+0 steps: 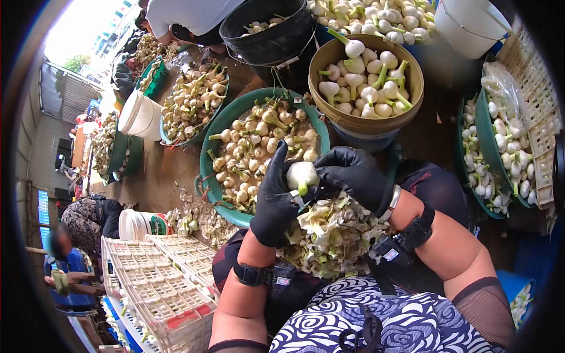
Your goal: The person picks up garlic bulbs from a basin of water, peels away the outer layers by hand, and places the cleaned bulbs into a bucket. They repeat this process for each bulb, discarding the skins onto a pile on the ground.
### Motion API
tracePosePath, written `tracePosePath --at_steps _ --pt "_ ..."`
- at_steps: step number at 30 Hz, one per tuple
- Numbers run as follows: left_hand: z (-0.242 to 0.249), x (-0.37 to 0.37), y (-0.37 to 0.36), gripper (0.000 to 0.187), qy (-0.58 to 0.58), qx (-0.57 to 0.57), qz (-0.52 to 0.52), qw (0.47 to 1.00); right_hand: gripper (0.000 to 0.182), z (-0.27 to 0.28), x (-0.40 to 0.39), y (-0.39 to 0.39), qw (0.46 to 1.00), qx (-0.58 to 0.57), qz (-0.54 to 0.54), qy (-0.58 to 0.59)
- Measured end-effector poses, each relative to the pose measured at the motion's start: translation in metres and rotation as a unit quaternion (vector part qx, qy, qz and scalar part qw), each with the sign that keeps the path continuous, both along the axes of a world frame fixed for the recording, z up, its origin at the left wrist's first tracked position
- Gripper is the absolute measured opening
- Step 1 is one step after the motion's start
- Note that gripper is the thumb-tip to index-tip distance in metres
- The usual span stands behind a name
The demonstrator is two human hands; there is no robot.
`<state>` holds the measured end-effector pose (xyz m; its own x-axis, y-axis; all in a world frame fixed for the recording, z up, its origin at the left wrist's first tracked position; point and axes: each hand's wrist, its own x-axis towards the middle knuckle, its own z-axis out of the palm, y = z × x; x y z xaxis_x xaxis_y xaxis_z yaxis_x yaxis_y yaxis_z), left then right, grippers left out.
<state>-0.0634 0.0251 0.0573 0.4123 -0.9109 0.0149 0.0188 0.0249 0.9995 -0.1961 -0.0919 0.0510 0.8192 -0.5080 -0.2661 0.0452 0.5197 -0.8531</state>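
Both my hands wear black gloves and meet around one white garlic bulb (302,175), its green stem end pointing down toward me. My left hand (276,197) wraps the bulb from the left, thumb raised. From the right, the bent fingertips of my right hand (353,176) press on its side. A heap of peeled garlic skins (332,235) lies on my lap below. Just beyond my hands is a green basin (206,159) of garlic bulbs in brownish water. A yellowish bucket (366,125) of cleaner white bulbs stands beyond my right hand.
A black bucket (268,44) and a white bucket (471,26) stand at the back. Green tubs of garlic (479,159) are at the right. White plastic crates (156,282) lie at the lower left, near a seated person (76,259). Another person (191,17) bends at the top.
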Motion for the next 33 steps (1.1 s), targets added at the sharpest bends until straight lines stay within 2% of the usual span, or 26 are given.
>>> tracePosePath --at_steps 2,4,6,7,12,14,20,23,25,26,28,29,30,32,33 --pt "-0.003 0.009 -0.005 0.099 -0.028 -0.049 -0.031 0.998 0.022 0.008 0.004 -0.009 0.995 -0.091 0.022 0.043" --pt "-0.002 0.013 -0.006 0.101 -0.046 -0.029 -0.033 0.998 0.026 0.014 0.011 -0.014 0.986 -0.138 0.026 0.085" --pt "0.001 0.015 -0.009 0.097 -0.325 -0.033 -0.009 0.945 0.030 0.009 0.020 -0.018 0.966 -0.236 0.053 0.090" --pt "0.014 0.015 -0.008 0.093 -0.386 0.018 -0.015 0.922 0.027 0.013 0.023 -0.018 0.952 -0.287 0.053 0.091" --pt "0.013 0.020 -0.001 0.092 -0.433 0.035 -0.042 0.900 0.016 0.006 0.036 -0.021 0.918 -0.370 0.092 0.105" --pt "0.012 0.021 0.002 0.089 -0.421 0.003 -0.040 0.906 0.020 0.005 0.037 -0.022 0.868 -0.488 0.072 0.053" --pt "0.013 0.018 0.008 0.081 -0.451 -0.004 -0.028 0.892 0.017 -0.014 0.050 -0.009 0.868 -0.491 0.041 0.062" --pt "0.013 0.019 0.012 0.079 -0.440 -0.011 -0.030 0.898 0.018 -0.011 0.051 -0.010 0.879 -0.468 0.028 0.086" --pt "0.017 0.017 0.016 0.079 -0.446 0.006 -0.039 0.894 0.019 -0.014 0.047 -0.011 0.925 -0.350 0.064 0.136" --pt "0.017 0.019 0.016 0.079 -0.447 0.006 -0.039 0.894 0.019 -0.020 0.044 -0.010 0.925 -0.350 0.064 0.135" --pt "0.018 0.026 0.016 0.081 -0.450 -0.050 0.038 0.891 0.012 -0.029 0.039 0.001 0.969 -0.138 0.141 0.150" --pt "0.020 0.030 0.017 0.082 -0.389 -0.014 0.042 0.920 0.012 -0.023 0.036 0.003 0.984 -0.028 0.133 0.118" --pt "0.020 0.031 0.018 0.082 -0.390 -0.014 0.048 0.919 0.018 -0.020 0.036 0.001 0.991 0.087 0.087 0.042" --pt "0.016 0.027 0.018 0.082 -0.373 -0.026 0.020 0.927 0.024 -0.004 0.036 -0.013 0.997 0.014 0.075 -0.019" --pt "0.018 0.022 0.016 0.083 -0.404 -0.025 0.005 0.914 0.025 0.001 0.038 -0.018 0.993 0.046 0.105 -0.009"
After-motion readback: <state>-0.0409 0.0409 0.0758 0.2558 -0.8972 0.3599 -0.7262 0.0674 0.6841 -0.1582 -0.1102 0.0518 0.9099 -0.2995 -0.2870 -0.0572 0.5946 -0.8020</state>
